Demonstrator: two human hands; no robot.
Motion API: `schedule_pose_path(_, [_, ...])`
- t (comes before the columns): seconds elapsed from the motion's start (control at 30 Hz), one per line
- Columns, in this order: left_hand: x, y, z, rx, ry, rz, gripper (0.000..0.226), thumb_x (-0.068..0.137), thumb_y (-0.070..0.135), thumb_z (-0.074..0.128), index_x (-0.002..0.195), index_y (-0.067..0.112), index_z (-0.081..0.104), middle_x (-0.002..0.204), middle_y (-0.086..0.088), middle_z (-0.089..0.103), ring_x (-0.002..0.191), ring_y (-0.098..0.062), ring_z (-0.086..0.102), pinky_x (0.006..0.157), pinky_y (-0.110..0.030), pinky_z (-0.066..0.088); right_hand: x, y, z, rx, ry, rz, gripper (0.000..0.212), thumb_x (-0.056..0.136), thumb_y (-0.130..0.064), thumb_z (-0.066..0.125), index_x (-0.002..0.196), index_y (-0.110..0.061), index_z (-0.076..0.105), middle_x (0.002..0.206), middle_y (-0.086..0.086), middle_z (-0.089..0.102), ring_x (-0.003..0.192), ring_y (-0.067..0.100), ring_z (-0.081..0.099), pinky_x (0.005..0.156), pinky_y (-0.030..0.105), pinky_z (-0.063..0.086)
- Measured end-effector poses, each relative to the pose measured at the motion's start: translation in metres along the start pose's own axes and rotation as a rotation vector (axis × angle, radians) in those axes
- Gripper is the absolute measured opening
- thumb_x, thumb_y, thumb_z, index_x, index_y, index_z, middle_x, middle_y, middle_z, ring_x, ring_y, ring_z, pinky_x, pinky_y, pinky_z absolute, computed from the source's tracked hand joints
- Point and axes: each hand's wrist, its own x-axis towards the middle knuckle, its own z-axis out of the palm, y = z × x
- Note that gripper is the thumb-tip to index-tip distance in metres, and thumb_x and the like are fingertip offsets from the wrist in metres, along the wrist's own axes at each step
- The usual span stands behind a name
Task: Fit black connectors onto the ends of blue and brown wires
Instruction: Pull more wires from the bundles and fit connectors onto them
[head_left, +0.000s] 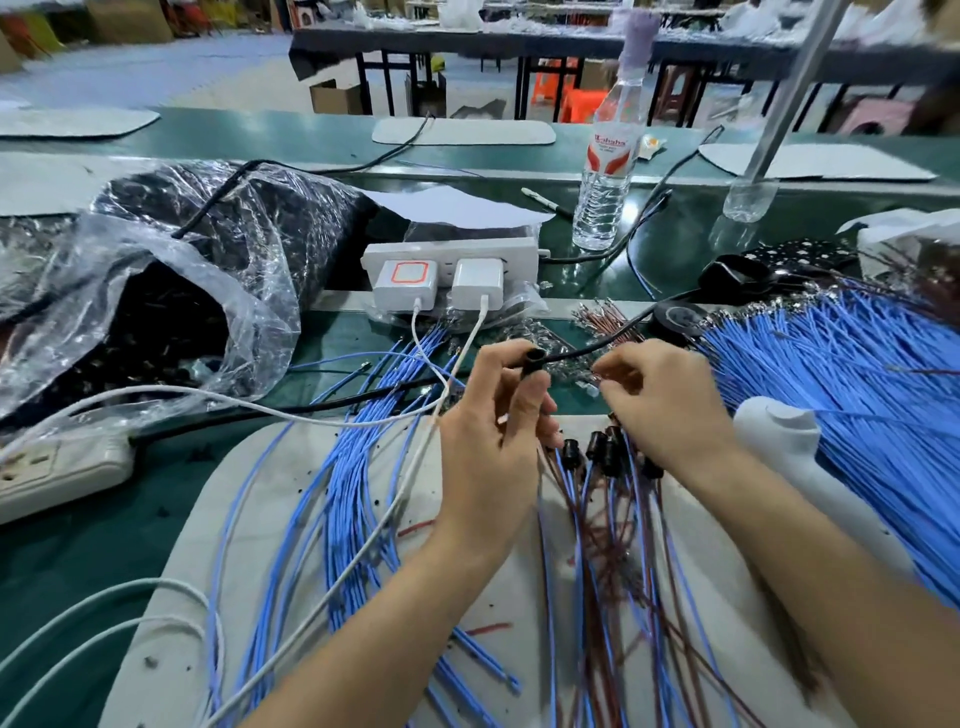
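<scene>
My left hand (493, 441) pinches a black connector (531, 362) upright between thumb and fingers, above the white mat (249, 519). My right hand (660, 405) is just to its right, fingertips curled near small metal-tipped wire ends; what it pinches is too small to tell. Below both hands lies a bunch of blue and brown wires with black connectors fitted (605, 449). Loose blue wires (353, 493) spread over the mat to the left. A big bundle of blue wires (841, 374) lies at the right. Brown wires with terminals (605, 314) lie behind the hands.
A clear plastic bag of black connectors (171, 291) sits at the left. A white power strip with two chargers (447, 270) stands behind, its white cables crossing the mat. Another power strip (57, 467) lies at the left edge. A water bottle (608, 171) stands behind.
</scene>
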Motion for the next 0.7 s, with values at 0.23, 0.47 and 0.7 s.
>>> schedule_pose_path(0.23, [0.0, 0.0, -0.002, 0.034, 0.021, 0.01, 0.009, 0.092, 0.034, 0.05, 0.099, 0.03, 0.053, 0.066, 0.012, 0.056, 0.053, -0.011, 0.056, 0.057, -0.042, 0.055, 0.016, -0.001, 0.018, -0.137, -0.126, 0.084, 0.01, 0.08, -0.015, 0.07, 0.085, -0.02, 0.063, 0.086, 0.006, 0.069, 0.088, 0.028, 0.062, 0.08, 0.035, 0.051])
schedule_pose_path(0.47, [-0.001, 0.002, -0.002, 0.053, -0.043, 0.023, 0.016, 0.094, 0.022, 0.055, 0.093, 0.037, 0.054, 0.064, 0.007, 0.056, 0.05, -0.006, 0.054, 0.05, -0.021, 0.049, 0.002, -0.009, -0.004, 0.152, 0.146, 0.023, 0.014, 0.078, -0.005, 0.067, 0.077, -0.018, 0.07, 0.07, -0.004, 0.067, 0.067, 0.007, 0.063, 0.064, 0.01, 0.046])
schedule_pose_path(0.7, [-0.003, -0.008, 0.001, 0.079, -0.163, 0.031, 0.023, 0.093, 0.0, 0.055, 0.104, 0.02, 0.058, 0.088, -0.005, 0.069, 0.071, -0.013, 0.068, 0.071, -0.029, 0.058, -0.037, -0.019, -0.019, 0.947, 0.134, 0.035, 0.019, 0.082, -0.001, 0.068, 0.079, -0.02, 0.073, 0.067, 0.0, 0.07, 0.062, 0.01, 0.067, 0.066, 0.017, 0.053])
